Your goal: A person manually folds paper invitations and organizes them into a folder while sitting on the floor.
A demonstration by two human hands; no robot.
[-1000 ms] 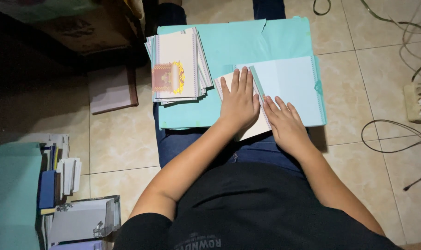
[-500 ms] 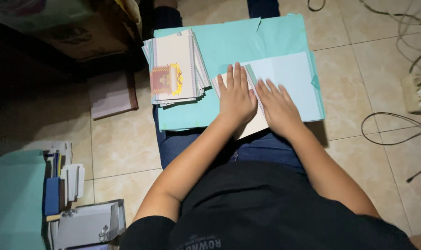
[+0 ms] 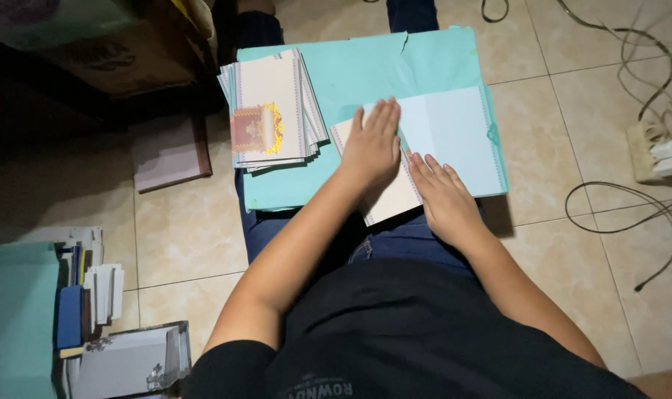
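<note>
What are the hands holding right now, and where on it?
Nothing is gripped. The left hand and right hand both press flat on the folded card, along its crease.

Teal folder (image 3: 365, 74); cream cards (image 3: 271, 107), red-gold emblem, possibly dotted borders.

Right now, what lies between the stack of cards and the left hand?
In the head view, only bare teal folder separates the stack of cards from the left hand, which presses a cream card.

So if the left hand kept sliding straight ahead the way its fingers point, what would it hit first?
The left hand lies flat on the cream card, fingers pointing away from the body. Straight ahead is only bare teal folder, then its far edge. The card stack sits off to the side, likely missed.
</note>
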